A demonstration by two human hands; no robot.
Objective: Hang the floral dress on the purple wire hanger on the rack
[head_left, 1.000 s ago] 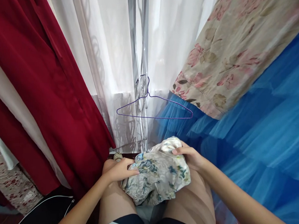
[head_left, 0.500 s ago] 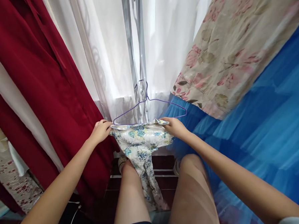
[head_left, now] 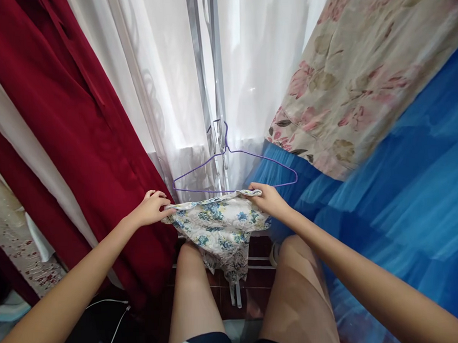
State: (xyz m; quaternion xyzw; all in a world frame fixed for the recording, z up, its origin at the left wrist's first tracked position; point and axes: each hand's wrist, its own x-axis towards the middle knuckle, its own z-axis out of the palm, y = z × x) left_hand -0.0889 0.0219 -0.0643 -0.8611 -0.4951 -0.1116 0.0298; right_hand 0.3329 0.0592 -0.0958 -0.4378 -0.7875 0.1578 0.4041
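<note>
My left hand (head_left: 151,208) and my right hand (head_left: 264,199) each pinch one top corner of a white garment with blue flowers (head_left: 216,227). The cloth is stretched flat between them and droops over my knees. Both hands are closed on the fabric. Just above the cloth's upper edge hangs a purple wire hanger (head_left: 232,163), its bottom bar almost level with my fingers. The hanger hooks onto a shiny vertical pole (head_left: 215,80) in front of white curtains.
A dark red garment (head_left: 69,123) hangs at the left, close to my left hand. A beige floral cloth (head_left: 362,67) and blue tulle (head_left: 388,204) fill the right side. A black object with a white cable (head_left: 106,311) lies on the floor at the lower left.
The bunched floral garment rose from my lap. My hands moved apart and spread it out under the hanger. Since half a second ago the cloth hangs shorter and the hanger has swung slightly right.
</note>
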